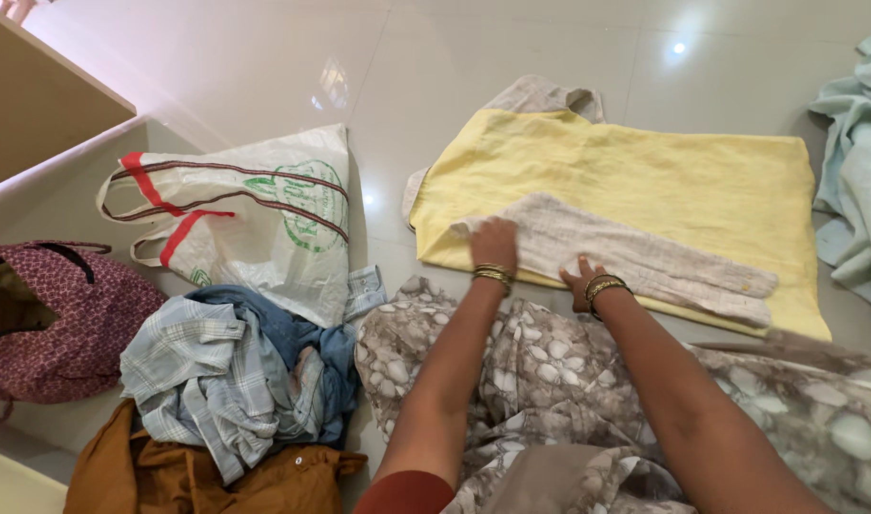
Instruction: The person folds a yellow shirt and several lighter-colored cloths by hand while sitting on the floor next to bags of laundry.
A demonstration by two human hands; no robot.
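Note:
A yellow cloth (664,181) lies spread flat on the floor. On top of it rests a beige striped folded sleeve or strip of garment (635,252). My left hand (494,245) presses flat on the left end of that beige piece, fingers together. Close beside it, my right hand (580,282) lies flat on the beige piece's near edge. Both wrists wear gold bangles. Another part of a beige garment (540,95) sticks out from under the yellow cloth's far edge.
A white woven bag with red handles (264,214) lies at left. A checked shirt and blue cloth pile (236,371) sits on an orange-brown garment (169,476). A maroon patterned bag (64,314) is far left, a pale green cloth (859,171) far right.

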